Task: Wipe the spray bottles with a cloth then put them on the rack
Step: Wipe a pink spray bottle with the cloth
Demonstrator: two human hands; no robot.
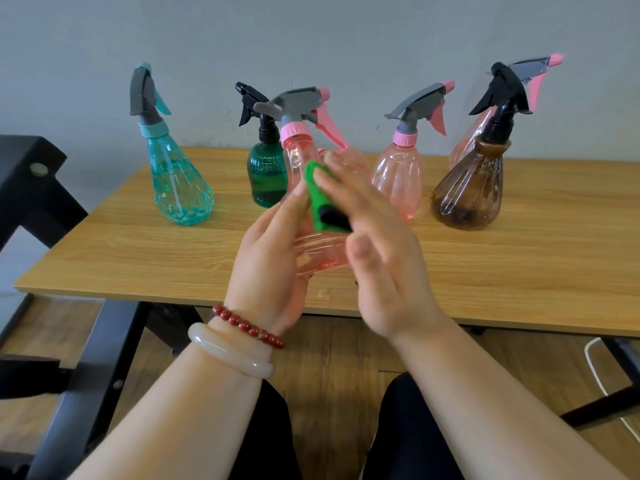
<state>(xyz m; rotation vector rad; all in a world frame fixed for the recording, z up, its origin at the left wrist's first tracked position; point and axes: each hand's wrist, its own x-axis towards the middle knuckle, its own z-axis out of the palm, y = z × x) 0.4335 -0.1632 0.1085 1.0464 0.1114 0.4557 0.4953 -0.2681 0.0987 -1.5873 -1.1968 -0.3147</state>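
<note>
My left hand [273, 258] grips a clear pink spray bottle [301, 150] with a grey and pink trigger head, held upright above the table's near edge. My right hand [377, 244] presses a green cloth [320, 199] against the bottle's side with straight fingers; the hand is blurred. On the wooden table [138, 258] stand a teal bottle [176, 181], a dark green bottle [265, 174], another pink bottle [403, 171], a brown bottle [474, 188] and a further pink bottle [474, 133] behind it.
A black metal rack frame [31, 181] stands at the left of the table. A grey wall is right behind the bottles. A white cable [599, 372] lies on the wooden floor at the right. My knees in dark trousers are under the table edge.
</note>
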